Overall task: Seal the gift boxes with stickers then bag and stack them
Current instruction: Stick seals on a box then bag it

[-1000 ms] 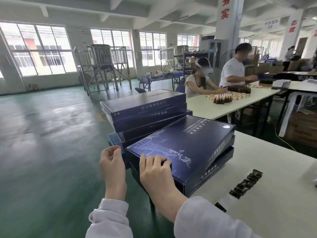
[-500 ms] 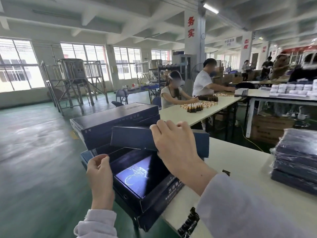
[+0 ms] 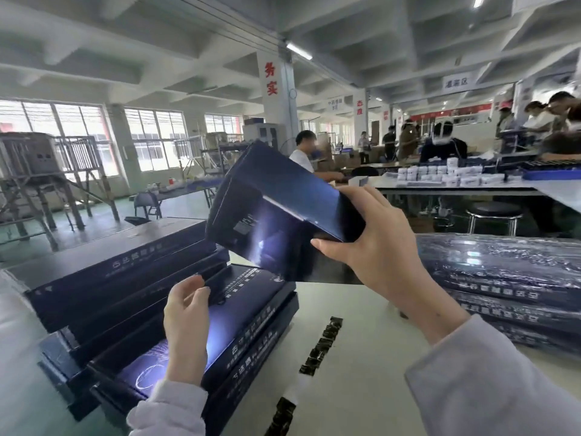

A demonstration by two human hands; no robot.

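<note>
My right hand (image 3: 374, 243) grips the near end of a dark blue gift box (image 3: 276, 206), held tilted in the air above the table. My left hand (image 3: 185, 322) hovers over the stack of unbagged blue gift boxes (image 3: 132, 297) at the table's left corner, fingers loosely curled and holding nothing. A strip of dark stickers (image 3: 320, 344) on clear backing lies on the white table (image 3: 361, 366) between the stacks. A pile of bagged boxes (image 3: 509, 278) in shiny plastic sits at the right.
The table's left edge drops to a green floor (image 3: 103, 221). Other people work at long tables behind, with small white boxes (image 3: 440, 176) and a stool (image 3: 493, 212). A metal frame stand (image 3: 47, 171) is at the far left.
My right hand has lifted the top box off the stack and raised it, tilting it up to the right. My left hand moved over the remaining stack. The view has swung right.
</note>
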